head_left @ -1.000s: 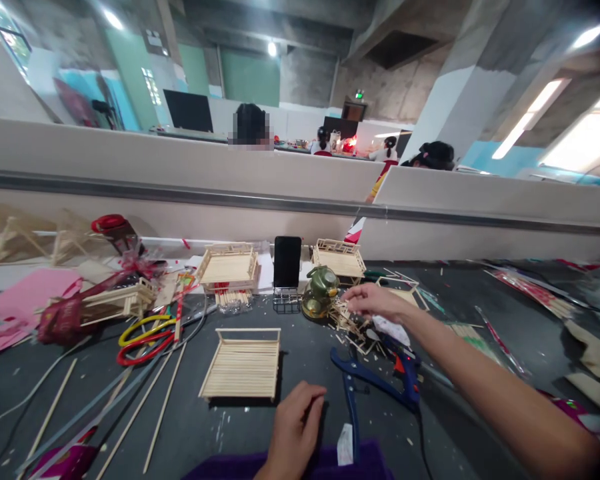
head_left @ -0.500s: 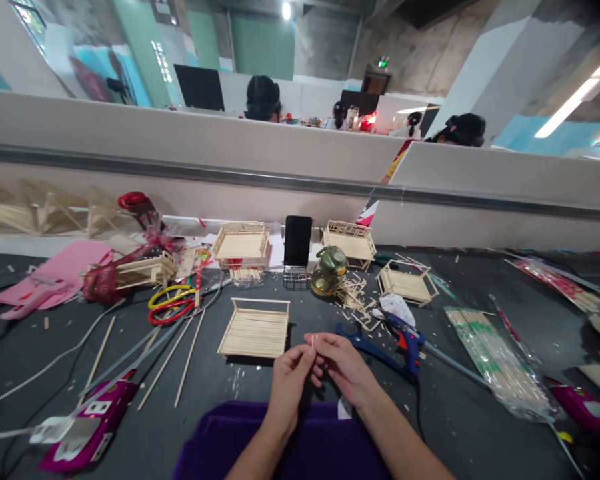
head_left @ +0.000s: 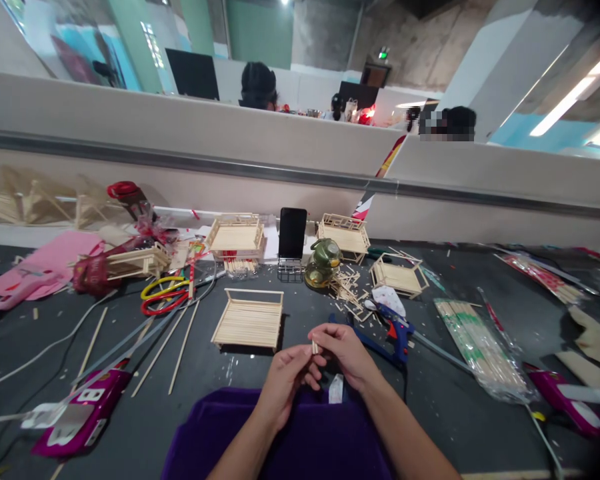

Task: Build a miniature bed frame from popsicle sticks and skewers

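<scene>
My left hand (head_left: 289, 379) and my right hand (head_left: 349, 352) meet above the near edge of the table. Between their fingertips are short pieces of wooden stick (head_left: 315, 347), pinched upright; their exact number is unclear. Just beyond my left hand stands a small bench-like frame (head_left: 249, 323) of pale sticks with one raised rail at its back. To the right of my right hand lies a blue glue gun (head_left: 396, 333), partly beside a blue curved tool (head_left: 367, 340) that my hand partly covers. Cut stick bits (head_left: 347, 283) are heaped farther back.
More stick models (head_left: 236, 235) stand along the partition, near a phone (head_left: 293, 233) on a wire stand and a green jar-like object (head_left: 324, 262). Scissors (head_left: 165, 297), loose sticks and a magenta power strip (head_left: 83, 413) lie left; bagged sticks (head_left: 485, 347) lie right. People sit beyond the partition.
The view has tilted down slightly and shifted. My fingers have turned the small stick pieces, which show more clearly now; both hands stay together.
</scene>
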